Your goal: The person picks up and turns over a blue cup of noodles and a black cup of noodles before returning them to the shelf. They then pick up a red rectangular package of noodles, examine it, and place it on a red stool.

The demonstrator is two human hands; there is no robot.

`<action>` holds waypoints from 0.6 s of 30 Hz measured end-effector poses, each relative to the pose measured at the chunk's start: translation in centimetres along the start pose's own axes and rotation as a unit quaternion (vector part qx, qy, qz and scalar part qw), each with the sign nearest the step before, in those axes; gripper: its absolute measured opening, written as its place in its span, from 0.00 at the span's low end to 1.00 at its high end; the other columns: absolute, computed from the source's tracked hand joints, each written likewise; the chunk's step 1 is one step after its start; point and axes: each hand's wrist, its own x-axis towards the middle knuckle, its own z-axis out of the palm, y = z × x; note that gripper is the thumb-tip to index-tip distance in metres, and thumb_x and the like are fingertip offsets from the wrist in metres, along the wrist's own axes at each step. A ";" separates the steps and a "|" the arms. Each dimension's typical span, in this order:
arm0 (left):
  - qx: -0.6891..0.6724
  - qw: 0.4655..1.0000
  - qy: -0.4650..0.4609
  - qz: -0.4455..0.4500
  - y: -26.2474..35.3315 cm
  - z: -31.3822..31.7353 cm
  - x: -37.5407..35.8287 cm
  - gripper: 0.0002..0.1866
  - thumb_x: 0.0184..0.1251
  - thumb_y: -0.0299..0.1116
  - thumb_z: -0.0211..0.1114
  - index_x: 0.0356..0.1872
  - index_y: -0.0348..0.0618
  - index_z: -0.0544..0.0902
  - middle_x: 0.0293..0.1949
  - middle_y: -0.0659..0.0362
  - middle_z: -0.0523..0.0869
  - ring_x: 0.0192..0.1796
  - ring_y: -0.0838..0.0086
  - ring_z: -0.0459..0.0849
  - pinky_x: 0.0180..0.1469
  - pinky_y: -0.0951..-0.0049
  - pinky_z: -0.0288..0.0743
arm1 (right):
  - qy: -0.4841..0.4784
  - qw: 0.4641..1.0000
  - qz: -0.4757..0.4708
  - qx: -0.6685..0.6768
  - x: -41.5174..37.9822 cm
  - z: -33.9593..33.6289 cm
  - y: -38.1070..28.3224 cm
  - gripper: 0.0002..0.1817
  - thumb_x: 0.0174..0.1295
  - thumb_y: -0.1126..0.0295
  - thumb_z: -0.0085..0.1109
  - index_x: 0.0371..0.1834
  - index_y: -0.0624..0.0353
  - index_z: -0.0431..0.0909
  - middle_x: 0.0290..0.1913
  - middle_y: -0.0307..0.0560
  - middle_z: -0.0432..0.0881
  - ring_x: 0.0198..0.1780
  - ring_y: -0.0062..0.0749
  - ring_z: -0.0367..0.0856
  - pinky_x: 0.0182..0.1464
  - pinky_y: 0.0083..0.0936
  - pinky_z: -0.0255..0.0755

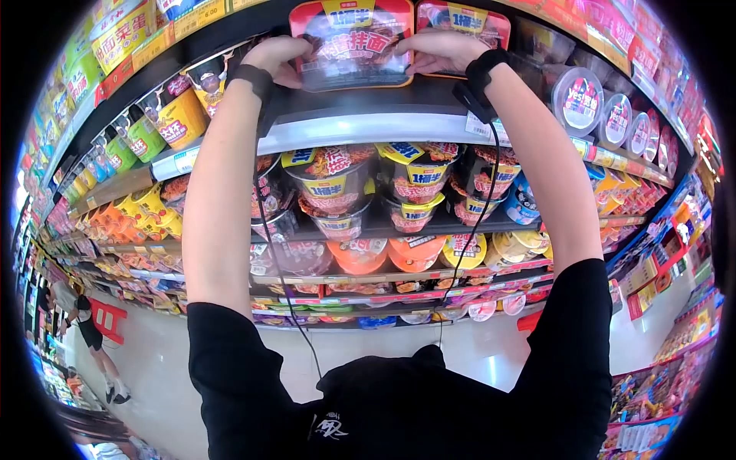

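A square box of instant noodles [356,46], with a red-edged lid and a dark base, faces me at the top shelf [345,107]. My left hand [280,57] grips its left side, fingers curled at the edge. At its right side, my right hand [448,52] has its fingers closed against the edge. A similar noodle box [468,19] stands to the right, partly hidden behind my right hand. Both wrists wear black bands, from which thin cables hang down.
Stacked noodle tubs [333,184] fill the shelf below. Yellow noodle cups [180,115] stand to the left, round-lidded tubs [579,100] to the right. A person [92,330] is in the aisle at far left, near a red stool [109,320].
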 end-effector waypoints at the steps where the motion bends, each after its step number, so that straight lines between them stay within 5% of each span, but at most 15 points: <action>1: 0.009 1.000 -0.005 0.009 -0.1 -0.2 0.1 0.22 0.63 0.42 0.61 0.54 0.39 0.73 0.42 0.39 0.82 0.37 0.56 0.87 0.40 0.64 0.85 | 0.005 1.000 0.008 -0.006 0.2 0.0 0.1 0.23 0.63 0.56 0.57 0.54 0.62 0.75 0.52 0.51 0.78 0.50 0.34 0.83 0.54 0.17 0.75; 5: 0.054 0.997 -0.006 0.049 -1.0 -1.0 1.5 0.23 0.62 0.42 0.62 0.53 0.38 0.73 0.40 0.39 0.82 0.36 0.56 0.86 0.39 0.63 0.85 | -0.014 1.000 0.027 -0.007 0.0 0.3 -0.8 0.27 0.61 0.54 0.59 0.57 0.62 0.71 0.51 0.53 0.78 0.49 0.30 0.83 0.53 0.17 0.75; 6: 0.029 0.997 -0.004 0.066 -1.2 -1.0 1.2 0.23 0.62 0.43 0.63 0.53 0.38 0.73 0.40 0.40 0.82 0.35 0.56 0.86 0.39 0.62 0.85 | -0.003 1.000 -0.005 0.022 -0.8 0.6 -1.0 0.15 0.55 0.53 0.61 0.33 0.53 0.82 0.31 0.35 0.77 0.35 0.19 0.79 0.39 0.13 0.74; 9: 0.036 0.998 -0.016 0.038 -0.5 -0.9 0.6 0.27 0.61 0.45 0.65 0.53 0.35 0.72 0.41 0.40 0.81 0.38 0.56 0.86 0.41 0.60 0.84 | 0.016 1.000 0.020 -0.010 -0.7 0.5 -1.1 0.12 0.55 0.55 0.61 0.34 0.50 0.83 0.27 0.31 0.75 0.32 0.17 0.78 0.36 0.11 0.73; 10: 0.045 0.999 -0.011 0.024 -0.1 -0.6 0.2 0.28 0.60 0.46 0.65 0.54 0.34 0.72 0.41 0.40 0.81 0.39 0.56 0.85 0.42 0.60 0.84 | 0.018 0.999 0.020 -0.040 0.0 0.2 -0.5 0.14 0.54 0.53 0.62 0.32 0.51 0.82 0.27 0.31 0.74 0.29 0.16 0.76 0.34 0.11 0.72; 13: 0.062 0.998 -0.028 0.018 0.5 -0.6 -1.0 0.28 0.59 0.49 0.64 0.52 0.36 0.74 0.47 0.41 0.81 0.44 0.57 0.84 0.48 0.58 0.81 | -0.004 0.999 0.031 -0.030 -0.3 0.0 -0.7 0.27 0.57 0.51 0.62 0.52 0.61 0.76 0.45 0.49 0.82 0.47 0.30 0.83 0.53 0.20 0.74; 17: -0.049 0.992 -0.016 0.112 -0.2 -0.4 -2.7 0.15 0.58 0.39 0.67 0.40 0.40 0.82 0.34 0.58 0.82 0.36 0.72 0.79 0.39 0.70 0.74 | 0.089 0.991 0.035 -0.097 -0.2 0.6 -1.2 0.27 0.60 0.50 0.59 0.50 0.63 0.76 0.43 0.49 0.82 0.42 0.30 0.83 0.48 0.22 0.76; 18: 0.075 0.989 0.067 0.107 0.6 0.1 -3.0 0.18 0.57 0.42 0.68 0.41 0.37 0.82 0.35 0.56 0.84 0.37 0.72 0.81 0.40 0.69 0.75 | 0.099 0.979 0.022 -0.175 -1.9 0.9 -2.6 0.27 0.60 0.49 0.58 0.47 0.65 0.77 0.43 0.52 0.83 0.41 0.33 0.83 0.45 0.25 0.75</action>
